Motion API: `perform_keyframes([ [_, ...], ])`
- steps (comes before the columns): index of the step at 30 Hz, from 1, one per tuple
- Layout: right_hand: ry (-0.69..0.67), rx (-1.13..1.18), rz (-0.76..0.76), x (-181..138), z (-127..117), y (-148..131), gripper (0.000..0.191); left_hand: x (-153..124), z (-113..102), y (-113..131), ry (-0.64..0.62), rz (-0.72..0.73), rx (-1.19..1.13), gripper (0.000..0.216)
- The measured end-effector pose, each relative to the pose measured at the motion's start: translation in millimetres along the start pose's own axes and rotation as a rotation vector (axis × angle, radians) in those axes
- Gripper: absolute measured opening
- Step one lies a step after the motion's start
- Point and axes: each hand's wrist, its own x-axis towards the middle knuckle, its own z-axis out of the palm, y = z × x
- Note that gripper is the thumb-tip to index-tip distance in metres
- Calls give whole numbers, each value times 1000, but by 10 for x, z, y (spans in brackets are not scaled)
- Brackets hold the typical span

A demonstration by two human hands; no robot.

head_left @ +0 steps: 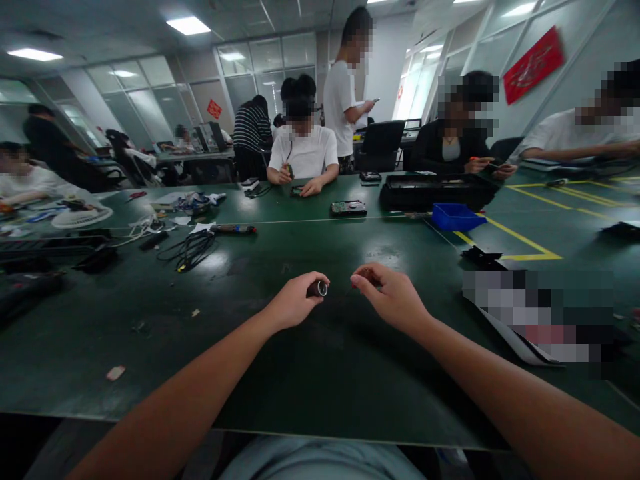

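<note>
Above the green table my left hand (291, 301) is closed round a short dark cylinder (317, 289). The cylinder's end has a shiny metal ring and faces my right hand (395, 297). That hand is close by on the right, its thumb and fingers pinched together. A speck of red shows at the fingertips, and what they hold is too small and hidden to name. A narrow gap separates the two hands, which are not touching.
Green table (280, 393) with scraps on its left side. Beyond my left hand lie a coiled black cable (193, 252) and a dark rod-shaped tool (233, 229). A hard drive (349, 208), a blue bin (457, 217) and a long black housing (437, 192) stand farther back. Several people work around.
</note>
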Motion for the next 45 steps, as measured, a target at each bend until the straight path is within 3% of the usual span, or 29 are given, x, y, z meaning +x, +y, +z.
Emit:
perform_keyframes([
  [3, 37, 30, -13, -15, 10, 18, 21, -3, -24, -96, 43, 61, 35, 36],
  [9, 144, 301, 5, -41, 20, 54, 24, 14, -29, -196, 170, 36, 26, 43],
  [15, 161, 426, -30, -53, 28, 29, 26, 5, -19, -193, 166, 146, 47, 40],
  [22, 88, 378, -1, -48, 59, 20, 26, -1, 14, -160, 143, 150, 66, 40],
  [31, 167, 140, -85, -57, 23, 2, 22, -4, -4, -138, 147, 168, 92, 39],
  [36, 181, -17, -107, -62, -20, -34, 34, -9, -21, -94, 146, 166, 136, 40],
  [45, 74, 76, -174, -94, -11, -17, 18, 6, -13, -134, 130, 195, 164, 41],
])
